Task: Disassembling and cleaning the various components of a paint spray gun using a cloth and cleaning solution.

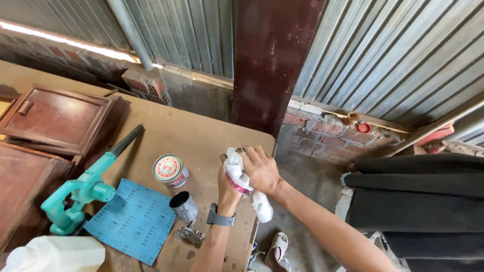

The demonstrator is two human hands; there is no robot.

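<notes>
Here the left hand [228,182] grips a small can [239,184] while the right hand [260,168] presses a white rag [237,165] around it, off the table's [212,133] right edge.

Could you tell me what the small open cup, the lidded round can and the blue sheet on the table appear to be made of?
The small open cup looks like bare metal: grey, dull sheen, dark hollow inside. The lidded round can also seems metal, with shiny silver sides and a printed red and white lid. The blue sheet lies flat and matte with a faint repeated print; probably the paper backing of sandpaper, though that is uncertain.
</notes>
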